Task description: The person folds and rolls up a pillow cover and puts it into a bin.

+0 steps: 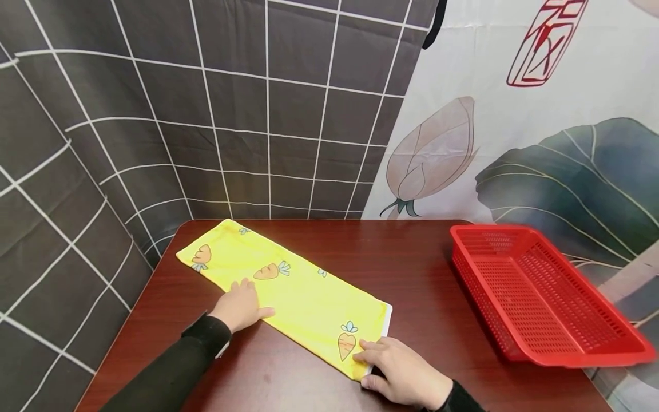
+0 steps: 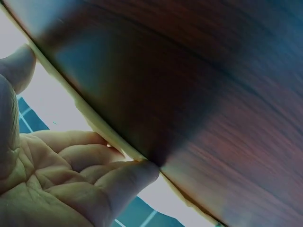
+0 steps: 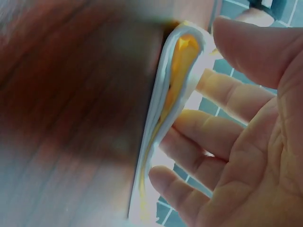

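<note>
A yellow cloth (image 1: 304, 300) printed with carrots lies folded into a long strip, slanting across the brown table. My left hand (image 1: 238, 306) rests on its near long edge, fingers spread on the fabric and thumb pointing right. At the strip's right end, my right hand (image 1: 401, 371) touches the white-edged short side with its fingertips, the thumb just off the corner. In the right wrist view that folded end (image 3: 163, 111) shows layers with a rounded fold, and the fingers lie outstretched on its upper side. The left wrist view shows the left fingertips along the cloth's edge.
A red plastic basket (image 1: 535, 303) with perforated sides stands on the right of the table (image 1: 412, 252). Behind and to the left hangs a dark grey cloth (image 1: 298, 109) with white grid lines. A white curtain (image 1: 494, 114) with flower and leaf prints hangs behind at right.
</note>
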{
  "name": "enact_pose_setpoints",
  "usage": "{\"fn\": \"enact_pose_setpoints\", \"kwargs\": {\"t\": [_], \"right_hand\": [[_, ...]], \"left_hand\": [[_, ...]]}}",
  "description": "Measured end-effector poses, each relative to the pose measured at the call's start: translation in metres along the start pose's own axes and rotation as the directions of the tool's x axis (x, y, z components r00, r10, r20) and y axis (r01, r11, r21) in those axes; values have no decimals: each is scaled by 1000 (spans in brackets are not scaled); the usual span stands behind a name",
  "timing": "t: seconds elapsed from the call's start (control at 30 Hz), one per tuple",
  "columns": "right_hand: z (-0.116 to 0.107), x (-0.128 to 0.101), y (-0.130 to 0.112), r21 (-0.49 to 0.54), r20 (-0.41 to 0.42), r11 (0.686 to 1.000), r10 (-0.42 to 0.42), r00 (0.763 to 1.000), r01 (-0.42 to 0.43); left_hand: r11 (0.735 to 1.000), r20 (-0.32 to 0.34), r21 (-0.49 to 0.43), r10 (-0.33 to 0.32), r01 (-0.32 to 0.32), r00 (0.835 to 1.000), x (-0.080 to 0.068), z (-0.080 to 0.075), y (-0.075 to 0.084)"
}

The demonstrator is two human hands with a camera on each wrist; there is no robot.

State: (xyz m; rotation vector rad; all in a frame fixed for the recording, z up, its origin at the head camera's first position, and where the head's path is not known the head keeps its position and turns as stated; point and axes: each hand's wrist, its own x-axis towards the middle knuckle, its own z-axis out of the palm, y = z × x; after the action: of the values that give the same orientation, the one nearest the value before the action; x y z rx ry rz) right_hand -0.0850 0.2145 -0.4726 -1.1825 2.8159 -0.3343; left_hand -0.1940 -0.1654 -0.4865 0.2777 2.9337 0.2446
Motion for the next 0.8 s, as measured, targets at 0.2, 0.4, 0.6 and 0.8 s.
{"fn": "enact_pose_setpoints", "kwargs": {"t": [0.2,0.4,0.6,0.8], "right_hand": [[4,4,-10,19,1,995,-94,996,94],[9,6,-15,-2,-1,985,-171,985,171],[10,6,-14,-19,-39,980,-199,979,199],[8,4,-6,-80,-103,974,-219,970,212]], "left_hand": [[999,19,-14,29,-28,999,0,-2,-18],[999,29,-44,25,-24,999,-5,-7,-26],[999,26,-23,29,-29,999,-6,-7,-25],[999,35,-26,29,-28,999,-6,-8,-25]]}}
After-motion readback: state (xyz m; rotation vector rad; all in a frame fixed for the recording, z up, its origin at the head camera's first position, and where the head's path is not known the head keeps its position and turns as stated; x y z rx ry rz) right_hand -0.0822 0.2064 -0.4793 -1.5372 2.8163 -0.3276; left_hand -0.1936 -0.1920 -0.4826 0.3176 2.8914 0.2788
